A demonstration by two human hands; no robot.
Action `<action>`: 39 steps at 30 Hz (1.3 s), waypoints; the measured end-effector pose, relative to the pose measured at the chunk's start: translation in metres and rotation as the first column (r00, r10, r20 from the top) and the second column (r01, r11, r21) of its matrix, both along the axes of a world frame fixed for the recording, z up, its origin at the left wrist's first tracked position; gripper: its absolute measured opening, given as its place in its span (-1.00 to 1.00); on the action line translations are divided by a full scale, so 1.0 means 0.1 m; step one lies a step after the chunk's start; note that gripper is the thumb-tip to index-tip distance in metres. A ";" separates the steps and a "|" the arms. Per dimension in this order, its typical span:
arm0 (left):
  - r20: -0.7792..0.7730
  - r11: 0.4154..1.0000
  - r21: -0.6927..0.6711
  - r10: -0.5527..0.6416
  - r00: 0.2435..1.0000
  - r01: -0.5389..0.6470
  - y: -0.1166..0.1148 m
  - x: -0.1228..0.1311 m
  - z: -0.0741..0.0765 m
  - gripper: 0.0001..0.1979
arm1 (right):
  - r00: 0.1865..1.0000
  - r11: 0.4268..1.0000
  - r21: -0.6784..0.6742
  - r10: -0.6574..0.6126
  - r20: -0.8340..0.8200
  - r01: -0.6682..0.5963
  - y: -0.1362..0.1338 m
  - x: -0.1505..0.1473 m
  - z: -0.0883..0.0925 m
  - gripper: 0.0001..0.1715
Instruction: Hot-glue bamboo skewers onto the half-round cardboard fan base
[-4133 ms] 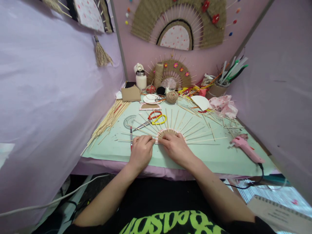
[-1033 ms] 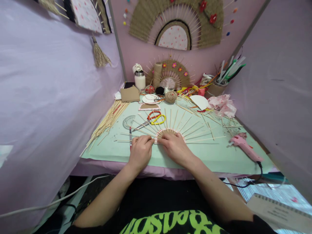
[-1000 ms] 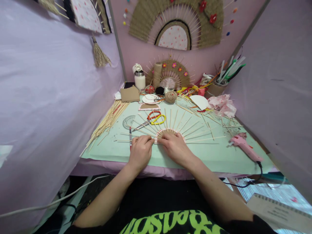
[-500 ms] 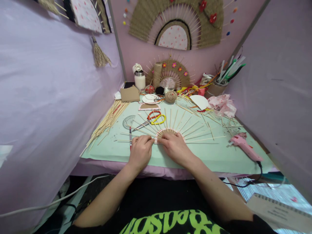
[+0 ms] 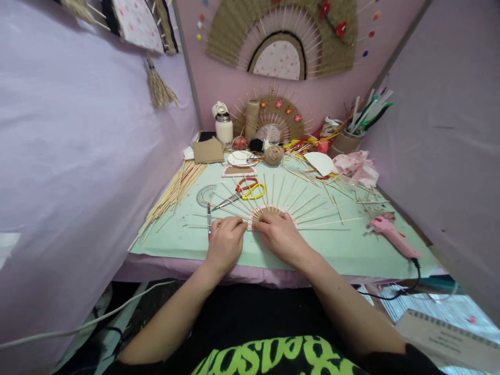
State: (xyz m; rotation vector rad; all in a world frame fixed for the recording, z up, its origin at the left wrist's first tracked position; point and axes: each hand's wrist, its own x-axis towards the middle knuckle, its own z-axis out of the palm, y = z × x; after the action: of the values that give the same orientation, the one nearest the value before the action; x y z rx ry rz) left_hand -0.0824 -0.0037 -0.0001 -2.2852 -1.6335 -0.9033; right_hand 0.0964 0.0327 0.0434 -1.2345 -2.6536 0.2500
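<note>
A cardboard half-circle (image 5: 255,213) with a pink-spotted edge lies near the table's front. Thin bamboo sticks (image 5: 282,194) fan outward from it. At its left corner, my left hand (image 5: 226,240) is closed, the fingertips pinching the inner end of the lowest left bamboo stick (image 5: 197,226). My right hand (image 5: 282,237) lies over the half-circle with fingers curled and pressed on it, hiding most of its middle. Scissors (image 5: 254,191) with red and yellow handles rest beneath the left sticks. Beside my left hand are a red pen (image 5: 209,213) and a clear protractor (image 5: 206,195).
Loose bamboo sticks (image 5: 172,195) are piled at the left. A pink glue gun (image 5: 394,237) with a black cord lies at the right edge. Twine balls (image 5: 273,154), a white bottle (image 5: 224,129) and a tool holder (image 5: 346,143) stand along the back.
</note>
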 end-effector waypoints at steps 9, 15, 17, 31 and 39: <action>0.005 1.000 0.001 0.003 1.000 -0.003 0.00 0.01 0.01 -0.73 | 1.000 1.000 -0.007 0.001 -0.007 -0.001 0.01 0.00 0.00 -0.71; 0.006 1.000 0.012 -0.006 1.000 0.006 0.00 0.00 0.01 -0.75 | 1.000 1.000 -0.001 -0.003 0.001 0.003 0.01 0.00 0.00 -0.71; 0.004 1.000 0.009 -0.001 1.000 0.001 0.00 0.00 0.01 -0.75 | 1.000 1.000 -0.006 -0.002 0.012 0.002 0.01 -0.01 0.01 -0.71; 0.003 1.000 0.007 0.002 1.000 -0.002 0.01 0.01 -0.01 -0.74 | 1.000 1.000 -0.005 -0.003 0.009 0.003 0.01 0.00 0.00 -0.72; 0.008 1.000 0.004 0.007 1.000 -0.007 0.00 0.00 -0.01 -0.74 | 1.000 1.000 0.009 -0.001 0.008 0.001 0.01 0.00 0.00 -0.72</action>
State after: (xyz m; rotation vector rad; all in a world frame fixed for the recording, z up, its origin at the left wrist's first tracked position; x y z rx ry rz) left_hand -0.0820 -0.0037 -0.0006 -2.2750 -1.6399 -0.9149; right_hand 0.0963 0.0333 0.0430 -1.2371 -2.6579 0.2326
